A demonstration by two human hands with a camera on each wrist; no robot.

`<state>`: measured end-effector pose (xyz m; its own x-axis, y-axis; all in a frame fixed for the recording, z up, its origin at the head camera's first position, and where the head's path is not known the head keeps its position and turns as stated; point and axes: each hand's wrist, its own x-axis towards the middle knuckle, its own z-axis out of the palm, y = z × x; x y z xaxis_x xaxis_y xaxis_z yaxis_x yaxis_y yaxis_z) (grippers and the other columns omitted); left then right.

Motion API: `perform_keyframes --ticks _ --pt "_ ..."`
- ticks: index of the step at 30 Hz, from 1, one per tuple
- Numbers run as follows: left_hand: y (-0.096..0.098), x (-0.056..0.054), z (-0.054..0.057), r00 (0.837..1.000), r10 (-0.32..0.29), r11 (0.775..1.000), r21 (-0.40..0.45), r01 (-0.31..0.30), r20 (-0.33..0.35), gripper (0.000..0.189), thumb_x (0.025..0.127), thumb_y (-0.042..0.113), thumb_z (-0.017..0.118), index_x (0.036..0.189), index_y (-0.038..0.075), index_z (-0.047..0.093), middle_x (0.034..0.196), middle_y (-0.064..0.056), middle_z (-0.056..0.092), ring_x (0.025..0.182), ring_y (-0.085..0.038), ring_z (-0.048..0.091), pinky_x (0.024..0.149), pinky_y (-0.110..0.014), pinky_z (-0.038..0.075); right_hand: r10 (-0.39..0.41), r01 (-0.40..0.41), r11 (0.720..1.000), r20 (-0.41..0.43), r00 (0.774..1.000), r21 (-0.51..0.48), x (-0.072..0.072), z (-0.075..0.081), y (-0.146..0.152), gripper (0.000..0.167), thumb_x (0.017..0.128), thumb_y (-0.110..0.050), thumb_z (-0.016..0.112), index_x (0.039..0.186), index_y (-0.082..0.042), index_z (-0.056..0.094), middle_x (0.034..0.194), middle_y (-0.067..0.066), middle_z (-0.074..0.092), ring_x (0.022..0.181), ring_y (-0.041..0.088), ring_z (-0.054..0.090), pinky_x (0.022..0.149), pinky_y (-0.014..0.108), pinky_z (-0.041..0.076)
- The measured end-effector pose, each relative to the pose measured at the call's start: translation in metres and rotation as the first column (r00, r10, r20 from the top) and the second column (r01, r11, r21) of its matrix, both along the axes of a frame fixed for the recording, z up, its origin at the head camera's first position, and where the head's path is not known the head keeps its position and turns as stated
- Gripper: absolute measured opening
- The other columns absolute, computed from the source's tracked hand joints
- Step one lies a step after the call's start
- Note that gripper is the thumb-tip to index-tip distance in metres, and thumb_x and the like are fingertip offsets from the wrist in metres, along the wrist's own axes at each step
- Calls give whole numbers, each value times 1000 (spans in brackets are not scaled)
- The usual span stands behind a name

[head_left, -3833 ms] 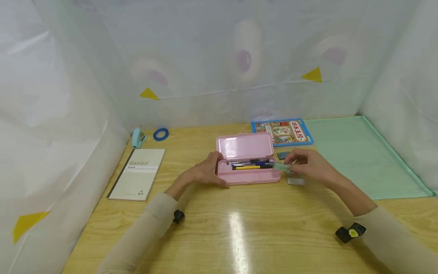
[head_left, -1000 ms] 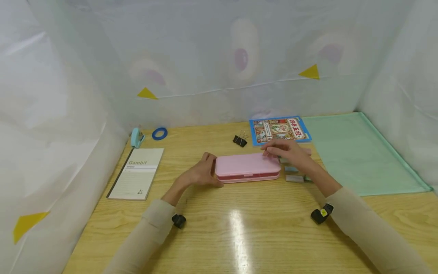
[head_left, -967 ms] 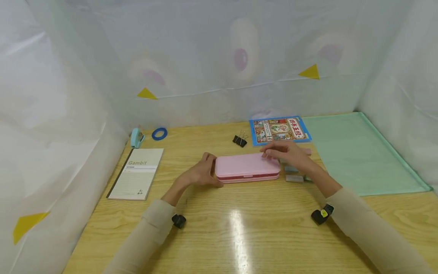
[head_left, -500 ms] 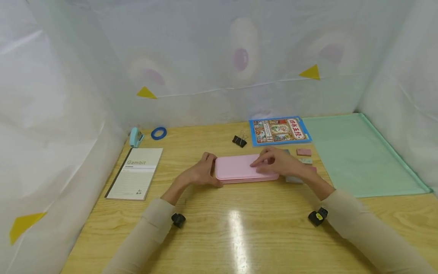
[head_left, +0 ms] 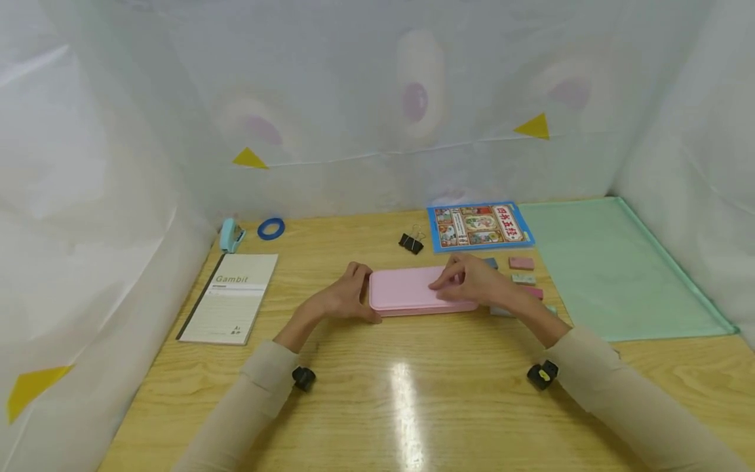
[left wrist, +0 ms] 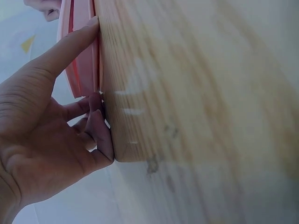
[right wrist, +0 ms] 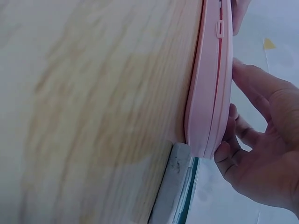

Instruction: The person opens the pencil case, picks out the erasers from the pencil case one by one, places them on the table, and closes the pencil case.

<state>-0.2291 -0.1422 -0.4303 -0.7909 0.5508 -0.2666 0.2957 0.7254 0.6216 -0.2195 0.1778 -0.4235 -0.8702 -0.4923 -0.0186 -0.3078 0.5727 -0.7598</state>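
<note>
A pink pencil case (head_left: 407, 288) lies with its lid down near the middle of the table. My left hand (head_left: 345, 295) grips its left end, and in the left wrist view the thumb (left wrist: 70, 49) lies along the front side. On the lid's right part, my right hand (head_left: 472, 278) rests its fingertips with the fingers bent. The right wrist view shows the case's front clasp (right wrist: 220, 29) and a narrow seam between lid and base. The inside of the case is hidden.
Several small eraser-like blocks, one pink (head_left: 522, 263), lie right of the case. Behind are a black binder clip (head_left: 411, 243) and a blue-edged book (head_left: 480, 226). A notebook (head_left: 230, 298), stapler (head_left: 231, 236) and blue tape ring (head_left: 271, 229) sit left; a green mat (head_left: 631, 269) lies right.
The lid, raised with pens showing earlier, has come down over the case. My right hand has let go of a pale green block and moved left onto the lid; my left hand has stayed.
</note>
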Motion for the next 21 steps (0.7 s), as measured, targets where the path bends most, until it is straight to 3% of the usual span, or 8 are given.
perform_keyframes --ticks 11,16,20,21 --pt "0 4 -3 1000 0 1000 17 1 -4 88 81 33 90 144 2 37 138 -16 32 102 -23 47 87 -36 43 55 -53 998 -109 992 24 8 -6 0 15 90 -11 82 105 -14 84 94 3 55 83 21 44 68 30 39" --pt "-4 7 2 999 -32 999 3 33 -13 87 86 32 87 150 0 36 145 -18 32 116 -28 47 100 -42 45 122 -123 992 -137 983 7 13 -7 19 22 98 -15 73 119 -14 79 107 3 58 91 21 45 75 31 40" --pt "-25 13 14 990 -108 994 -6 108 -88 66 97 25 76 147 -6 46 148 -23 44 129 -35 51 110 -49 44 97 -98 995 -102 990 0 21 4 49 27 106 -23 62 129 -16 74 126 2 66 106 23 59 86 34 50" --pt "-33 15 17 984 -120 993 -5 120 -129 58 100 23 72 145 -7 51 146 -23 49 129 -37 53 109 -51 44 75 -75 997 -93 993 -2 23 7 58 28 108 -25 59 131 -17 72 129 3 66 103 25 62 83 37 53"
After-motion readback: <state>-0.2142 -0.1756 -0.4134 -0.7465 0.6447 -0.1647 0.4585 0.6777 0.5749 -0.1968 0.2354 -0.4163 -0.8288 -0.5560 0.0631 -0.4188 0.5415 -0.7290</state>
